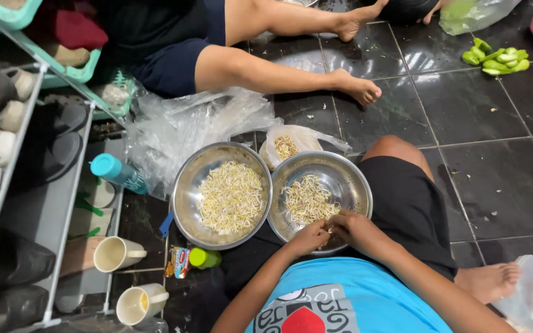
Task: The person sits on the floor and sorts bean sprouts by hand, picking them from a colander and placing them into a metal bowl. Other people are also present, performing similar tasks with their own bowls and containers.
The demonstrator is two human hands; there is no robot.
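Both hands meet over the near rim of the right steel bowl (319, 196), which rests against the person's lap on the dark tiled floor (495, 123). The left hand (308, 237) and right hand (351, 225) have their fingers pinched together on a few bean sprouts (306, 200) from the small heap in that bowl. Touching it on the left, a second steel bowl (222, 195) holds a fuller heap of sprouts. Behind them lies a plastic bag (291, 143) with more sprouts; another person's bare legs stretch across the floor beyond.

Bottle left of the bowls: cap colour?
Teal, matching the bottle body; head view shows it clearly.
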